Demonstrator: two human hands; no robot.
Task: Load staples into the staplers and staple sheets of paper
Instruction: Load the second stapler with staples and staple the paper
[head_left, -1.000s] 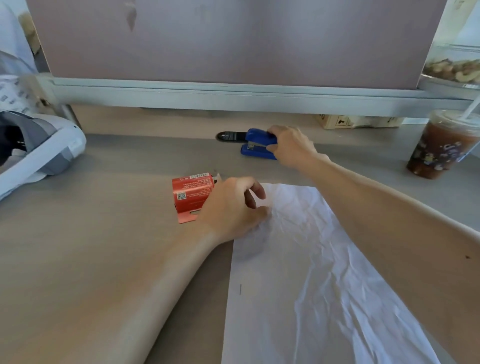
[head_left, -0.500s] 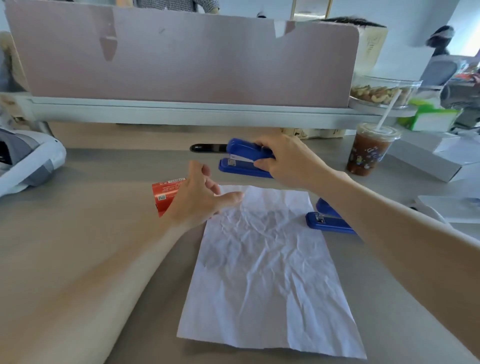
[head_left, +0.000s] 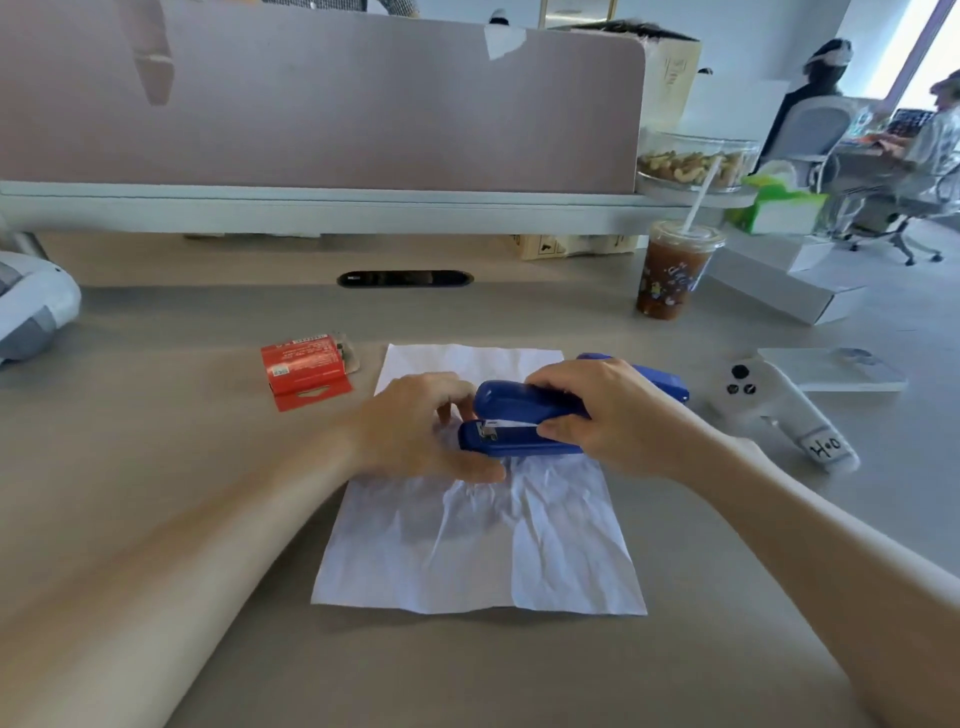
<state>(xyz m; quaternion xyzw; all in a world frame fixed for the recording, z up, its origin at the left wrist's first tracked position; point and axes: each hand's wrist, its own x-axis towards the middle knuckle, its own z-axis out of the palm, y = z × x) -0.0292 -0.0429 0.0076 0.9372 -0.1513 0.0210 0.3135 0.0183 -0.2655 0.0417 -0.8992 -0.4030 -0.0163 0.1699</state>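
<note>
A blue stapler (head_left: 511, 421) hangs just above a crumpled white sheet of paper (head_left: 483, 540) on the desk. My right hand (head_left: 597, 410) grips its rear half from the right. My left hand (head_left: 415, 426) curls around its front end, thumb under the base. The stapler's jaws are slightly apart, with metal showing at the front. A second blue stapler (head_left: 660, 382) lies behind my right hand, mostly hidden. A red staple box (head_left: 306, 371) lies left of the paper with its flap out.
An iced drink cup (head_left: 670, 275) with a straw stands at the back right. A white controller (head_left: 779, 410) and a flat white box (head_left: 831, 369) lie at right. A white bag (head_left: 31, 306) sits at far left. The partition shelf (head_left: 332, 208) runs along the back.
My right hand carried the blue stapler from the back of the desk to above the paper. My left hand left the red box and closed on the stapler's front.
</note>
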